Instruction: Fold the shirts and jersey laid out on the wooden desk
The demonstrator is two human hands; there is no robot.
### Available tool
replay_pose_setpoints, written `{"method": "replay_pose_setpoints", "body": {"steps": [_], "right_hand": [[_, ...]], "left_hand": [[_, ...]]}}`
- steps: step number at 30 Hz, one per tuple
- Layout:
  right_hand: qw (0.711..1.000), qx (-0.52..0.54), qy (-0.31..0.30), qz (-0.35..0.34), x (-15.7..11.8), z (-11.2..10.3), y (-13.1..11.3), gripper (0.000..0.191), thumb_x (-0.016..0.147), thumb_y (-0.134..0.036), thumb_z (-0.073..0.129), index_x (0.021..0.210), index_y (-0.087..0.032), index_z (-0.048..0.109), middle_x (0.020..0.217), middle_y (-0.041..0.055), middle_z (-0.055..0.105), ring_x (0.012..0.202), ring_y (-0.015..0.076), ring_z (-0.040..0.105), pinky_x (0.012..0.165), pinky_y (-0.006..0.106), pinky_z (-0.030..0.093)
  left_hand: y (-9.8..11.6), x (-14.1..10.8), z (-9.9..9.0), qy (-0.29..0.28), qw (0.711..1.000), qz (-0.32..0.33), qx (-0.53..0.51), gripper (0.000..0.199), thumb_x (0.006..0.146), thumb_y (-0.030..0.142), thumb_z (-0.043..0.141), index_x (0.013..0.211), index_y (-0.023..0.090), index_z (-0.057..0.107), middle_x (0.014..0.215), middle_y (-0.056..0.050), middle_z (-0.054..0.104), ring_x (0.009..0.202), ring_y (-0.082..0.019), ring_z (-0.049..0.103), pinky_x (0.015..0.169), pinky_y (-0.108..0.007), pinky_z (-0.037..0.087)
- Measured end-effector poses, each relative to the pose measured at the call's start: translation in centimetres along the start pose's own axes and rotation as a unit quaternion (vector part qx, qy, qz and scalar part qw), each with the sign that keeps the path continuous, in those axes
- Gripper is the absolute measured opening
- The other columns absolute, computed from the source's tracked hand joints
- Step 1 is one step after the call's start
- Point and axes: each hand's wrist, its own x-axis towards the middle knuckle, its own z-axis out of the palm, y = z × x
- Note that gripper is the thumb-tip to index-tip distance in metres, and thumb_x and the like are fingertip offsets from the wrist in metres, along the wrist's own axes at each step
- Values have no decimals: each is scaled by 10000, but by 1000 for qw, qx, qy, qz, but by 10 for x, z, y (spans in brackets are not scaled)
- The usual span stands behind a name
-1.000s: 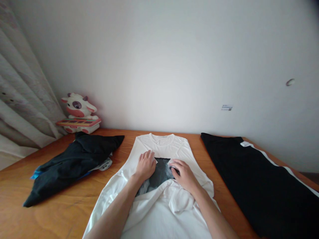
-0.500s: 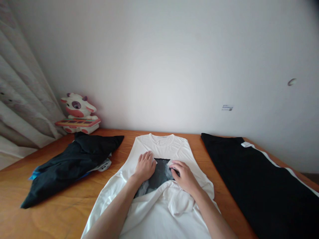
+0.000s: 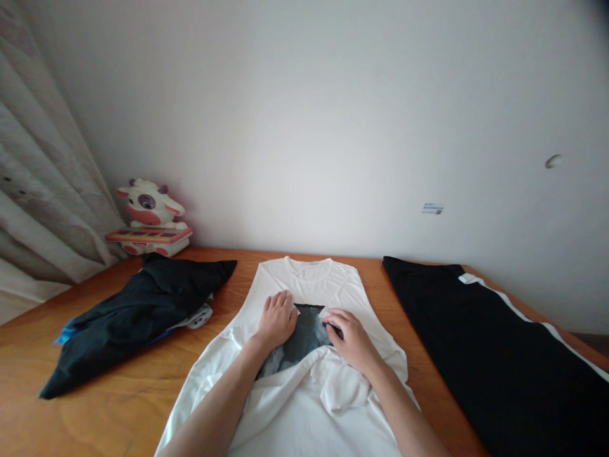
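A white shirt point(image 3: 309, 279) with a dark grey printed panel point(image 3: 309, 330) lies on the wooden surface in front of me, its neckline toward the wall. My left hand point(image 3: 277, 320) rests flat on it at the panel's left edge, fingers stretched forward. At the panel's right edge, my right hand point(image 3: 349, 336) touches the cloth with bent fingers, the thumb a little apart from them. Small white cloth corners overlap the panel beside both hands. Below my right hand the fabric is bunched in loose folds. Parts of the panel are hidden under my hands.
Crumpled black clothing point(image 3: 157, 304) with blue and patterned bits lies to the left. Black trousers point(image 3: 457, 343) with a white stripe lie flat on the right. A toy cow with a keyboard point(image 3: 150, 219) stands by the curtain point(image 3: 42, 171). The wall point(image 3: 309, 127) bounds the wooden surface point(image 3: 104, 400).
Both hands stay in the same places on the shirt. The view has shifted very slightly; nothing else visibly differs.
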Motion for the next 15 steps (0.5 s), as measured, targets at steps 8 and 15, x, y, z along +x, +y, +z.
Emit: {"method": "replay_pose_setpoints", "body": {"steps": [8,15], "right_hand": [[1000,16,2,5,-1,0,0,229,876,-193,542,982,-227,742,1129,99,718,1150,254,633,1035,430,479],[1000,22,1,-1,-2,1,2,228,887,-198,531,985,-216,736,1116,106,717,1148,257,630,1035,444,479]], "left_hand": [[2,0,-4,-14,1000,0,-5,452,1004,293,371,1390,107,517,1528,-169,483,1423,-315,415,1182,-512,291],[3,-2,-8,-12,1000,0,-11,443,1003,290,371,1378,115,528,1522,-167,491,1425,-313,416,1180,-508,296]]}}
